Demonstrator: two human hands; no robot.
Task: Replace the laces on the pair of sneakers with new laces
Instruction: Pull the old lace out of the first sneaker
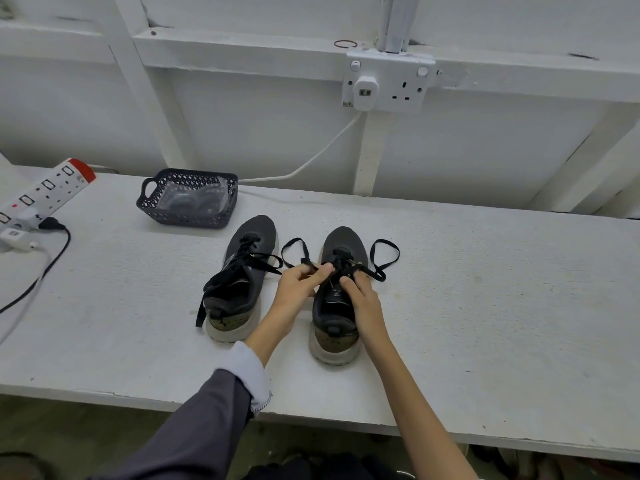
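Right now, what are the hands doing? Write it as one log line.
stage: lace work, sneaker on the right | left hand: pinches black lace | right hand: on same sneaker's lacing, grip unclear | other sneaker: laced, untouched

The left hand (299,284) and right hand (362,299) meet over the front of the right sneaker (334,317). The left fingers (323,270) pinch its black lace (375,273), and the right fingers (346,282) curl down on the same lace just beside them, over the tongue. A loop of lace arcs out to either side of the fingertips onto the white table (485,289). Left of the fingers stands the left sneaker (242,271), its lace trailing loose past the heel, and beyond it, well apart from the fingers, sits a dark mesh basket (152,202) holding clear plastic packets.
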